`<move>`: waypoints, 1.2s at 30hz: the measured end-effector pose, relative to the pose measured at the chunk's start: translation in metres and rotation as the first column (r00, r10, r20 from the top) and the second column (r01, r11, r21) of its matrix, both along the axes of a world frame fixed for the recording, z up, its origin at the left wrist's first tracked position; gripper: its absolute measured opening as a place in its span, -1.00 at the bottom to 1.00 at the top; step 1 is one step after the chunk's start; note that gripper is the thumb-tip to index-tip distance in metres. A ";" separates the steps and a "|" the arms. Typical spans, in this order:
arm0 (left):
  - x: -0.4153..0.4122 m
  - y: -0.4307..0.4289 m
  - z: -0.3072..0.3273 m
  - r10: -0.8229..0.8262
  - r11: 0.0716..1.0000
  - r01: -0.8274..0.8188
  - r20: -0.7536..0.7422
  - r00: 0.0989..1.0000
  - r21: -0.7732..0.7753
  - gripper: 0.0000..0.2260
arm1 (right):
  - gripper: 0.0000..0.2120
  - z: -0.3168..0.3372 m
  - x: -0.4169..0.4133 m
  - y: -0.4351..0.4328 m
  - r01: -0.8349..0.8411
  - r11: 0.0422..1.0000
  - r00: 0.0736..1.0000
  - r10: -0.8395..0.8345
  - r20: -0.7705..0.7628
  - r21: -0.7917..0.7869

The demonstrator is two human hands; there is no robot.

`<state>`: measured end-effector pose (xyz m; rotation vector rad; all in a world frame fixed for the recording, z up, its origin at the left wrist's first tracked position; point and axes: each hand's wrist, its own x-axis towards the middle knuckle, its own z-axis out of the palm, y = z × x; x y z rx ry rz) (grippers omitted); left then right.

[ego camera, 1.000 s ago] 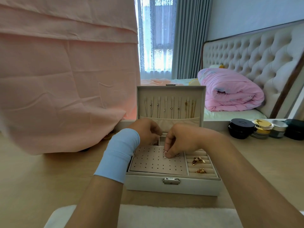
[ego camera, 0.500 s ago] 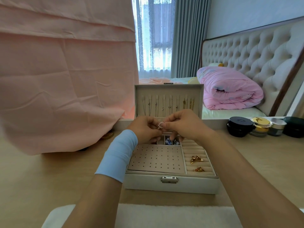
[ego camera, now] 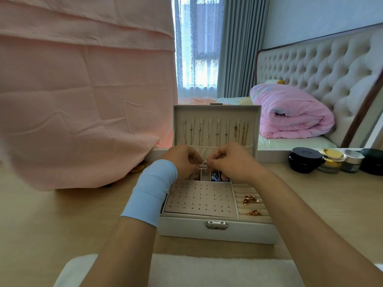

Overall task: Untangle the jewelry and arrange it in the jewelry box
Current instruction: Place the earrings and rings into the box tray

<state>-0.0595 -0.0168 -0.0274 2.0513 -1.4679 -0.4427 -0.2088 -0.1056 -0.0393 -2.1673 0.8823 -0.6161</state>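
Note:
An open white jewelry box [ego camera: 217, 232] stands on the wooden table in front of me. Several necklaces [ego camera: 215, 132] hang inside its raised lid. My left hand [ego camera: 182, 161], with a light blue wristband, and my right hand [ego camera: 232, 161] meet above the box's back compartments. Between their fingertips they pinch a small silver piece of jewelry [ego camera: 204, 164]. Below lies the perforated earring pad [ego camera: 200, 198]. Gold earrings [ego camera: 251, 199] sit in the ring rolls at the right, and blue pieces [ego camera: 214, 177] lie in a back compartment.
A pink cloth [ego camera: 83, 100] drapes over something at the left. Several cosmetic jars [ego camera: 331, 160] stand at the table's back right. A white fluffy mat [ego camera: 207, 270] lies at the near edge. Behind the table is a bed with a rolled pink quilt [ego camera: 290, 112].
Both hands lifted from the earring pad to above the back compartments, bringing the small silver piece up between their fingertips. They have barely moved in the last half second.

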 end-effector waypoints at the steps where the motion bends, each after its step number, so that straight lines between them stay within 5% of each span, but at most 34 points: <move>1: 0.000 0.000 0.000 0.002 1.000 -0.002 0.011 1.000 -0.008 -0.80 | -0.91 0.000 0.001 0.000 0.004 1.000 1.000 -0.004 0.020 -0.001; 8: -0.001 0.001 -0.003 -0.061 0.998 0.061 0.047 0.997 0.001 -0.84 | -0.91 -0.001 0.003 0.001 0.039 0.999 0.998 -0.038 0.046 -0.024; 14: 0.000 -0.003 -0.006 -0.049 0.999 0.049 0.012 0.999 0.020 -0.81 | -0.92 -0.011 0.007 -0.003 0.028 0.983 0.984 -0.060 -0.170 -0.180; 24: -0.007 -0.004 -0.009 -0.099 0.980 0.053 0.236 0.967 0.193 -0.79 | -0.84 -0.004 -0.002 -0.002 -0.065 0.973 0.948 -0.009 -0.318 -0.222; 31: -0.028 -0.003 0.004 -0.087 0.995 0.093 0.213 0.973 -0.019 -0.81 | -0.88 0.016 -0.031 -0.008 -0.065 0.984 0.977 0.030 -0.210 -0.164; 36: -0.072 -0.008 0.005 -0.192 0.974 0.211 0.191 0.963 -0.086 -0.84 | -0.91 0.018 -0.095 -0.034 0.002 0.986 0.956 -0.050 -0.288 -0.164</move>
